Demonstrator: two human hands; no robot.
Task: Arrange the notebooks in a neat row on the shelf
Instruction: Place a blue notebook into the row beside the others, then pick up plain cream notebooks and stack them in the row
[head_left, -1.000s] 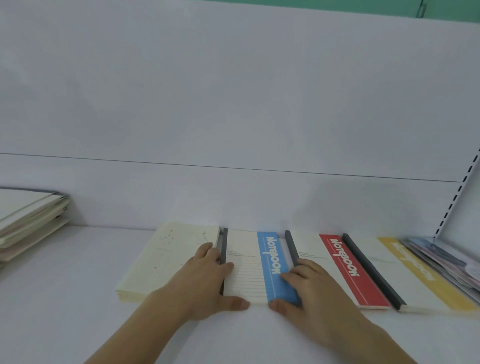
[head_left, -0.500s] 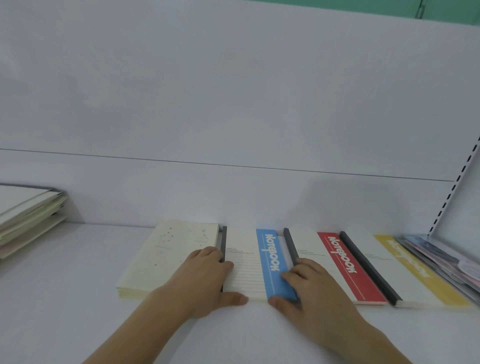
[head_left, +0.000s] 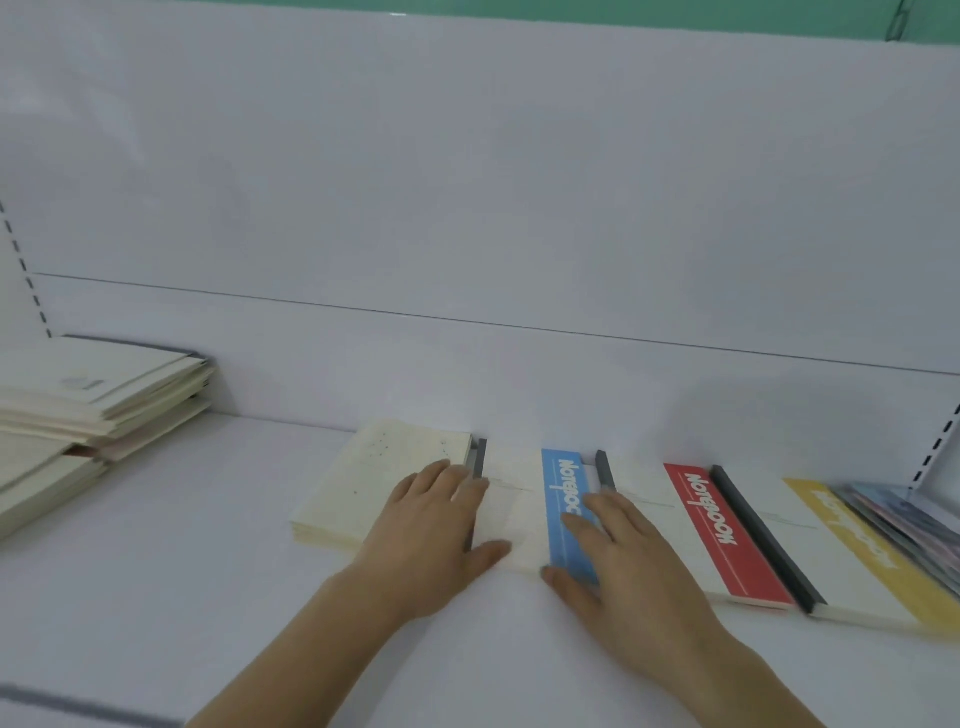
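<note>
Blue-striped notebook (head_left: 563, 499) — flat between left hand (head_left: 431, 540), right hand (head_left: 623, 561).

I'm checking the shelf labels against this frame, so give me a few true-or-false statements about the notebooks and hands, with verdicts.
1. Both hands rest on the blue notebook. True: the left hand lies flat on its left edge, the right hand on its blue stripe.
2. The red notebook lies left of the blue one. False: it lies to its right.
3. The yellow notebook lies right of the red one. True.
4. The cream notebook stands upright against the wall. False: it lies flat on the shelf, beside the blue one.
5. A stack of notebooks sits at the far left. True.
6. The right hand holds a notebook in the air. False: it presses flat on the blue one.
</note>
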